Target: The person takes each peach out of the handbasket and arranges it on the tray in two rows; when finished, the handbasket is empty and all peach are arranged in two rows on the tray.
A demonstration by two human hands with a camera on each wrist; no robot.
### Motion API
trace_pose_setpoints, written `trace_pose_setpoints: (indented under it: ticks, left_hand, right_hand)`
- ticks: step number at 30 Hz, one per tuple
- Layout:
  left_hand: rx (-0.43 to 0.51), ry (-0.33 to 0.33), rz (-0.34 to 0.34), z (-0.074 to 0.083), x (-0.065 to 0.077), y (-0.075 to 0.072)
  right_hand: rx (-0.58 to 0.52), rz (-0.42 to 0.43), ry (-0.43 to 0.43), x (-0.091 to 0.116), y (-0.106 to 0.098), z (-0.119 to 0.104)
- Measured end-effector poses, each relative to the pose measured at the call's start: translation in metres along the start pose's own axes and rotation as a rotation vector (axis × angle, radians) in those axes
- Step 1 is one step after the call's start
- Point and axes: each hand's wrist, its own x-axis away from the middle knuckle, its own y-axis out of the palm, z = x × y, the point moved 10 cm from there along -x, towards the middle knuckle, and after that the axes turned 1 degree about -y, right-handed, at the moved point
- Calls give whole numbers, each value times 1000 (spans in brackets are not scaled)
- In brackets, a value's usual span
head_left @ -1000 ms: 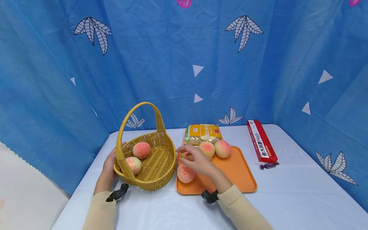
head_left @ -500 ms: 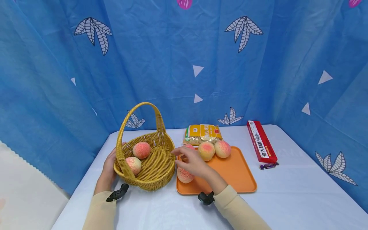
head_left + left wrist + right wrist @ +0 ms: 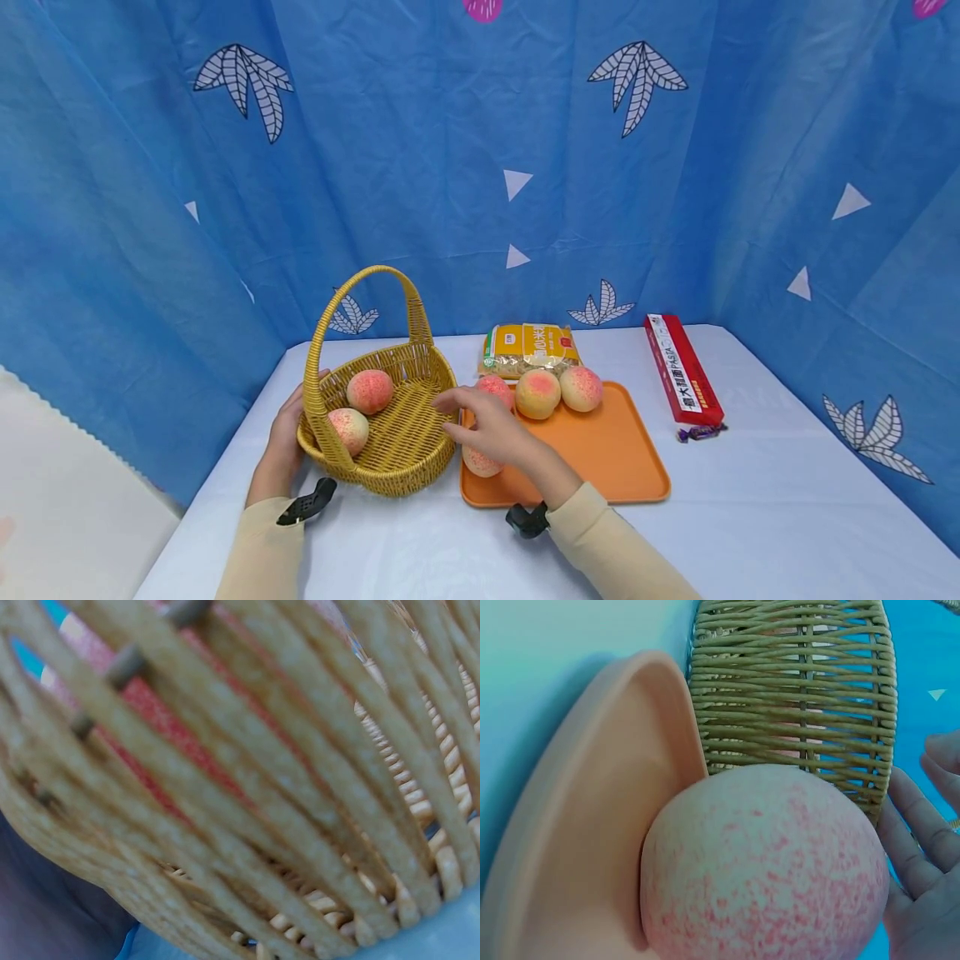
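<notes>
My left hand (image 3: 285, 429) lies against the outer left side of the golden wicker basket (image 3: 408, 479), its fingertips partly hidden behind the rim and handle. Two peaches, one red (image 3: 370, 392) and one paler (image 3: 349, 429), sit inside at the left. My right hand (image 3: 483, 425) hovers between the basket's right rim and the orange tray (image 3: 592, 458), fingers reaching over the rim and holding nothing. Below it, partly covered, is a speckled peach (image 3: 482, 462), which looks large in the right wrist view (image 3: 765, 870). Along the tray's back are a pink peach (image 3: 495, 388), a yellowish peach (image 3: 537, 394) and another peach (image 3: 581, 389).
Behind the tray lies a yellow bag of grain (image 3: 528, 348). At the right are a red pasta box (image 3: 684, 371) and a purple wrapped candy (image 3: 701, 433). A blue curtain (image 3: 450, 167) closes off the back and sides of the white table (image 3: 405, 550).
My right hand has moved left from over the tray to the basket's right rim, uncovering the pink peach at the tray's back left. The left hand and basket stay in place.
</notes>
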Motion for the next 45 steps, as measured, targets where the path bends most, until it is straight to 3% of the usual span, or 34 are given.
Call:
trace_pose_setpoints:
  ticks: [12,31,45]
  left_hand:
    - [16,8,-2,-1,1,-1]
    - [-3,10,-2,0,1,0]
    - [-23,12,-3,1,1,1]
  right_hand:
    - [43,5,-28,-4,9,-6]
    - [289,-23,-59,-14,36,-20]
    - [334,-102,-41,-23,49,-26]
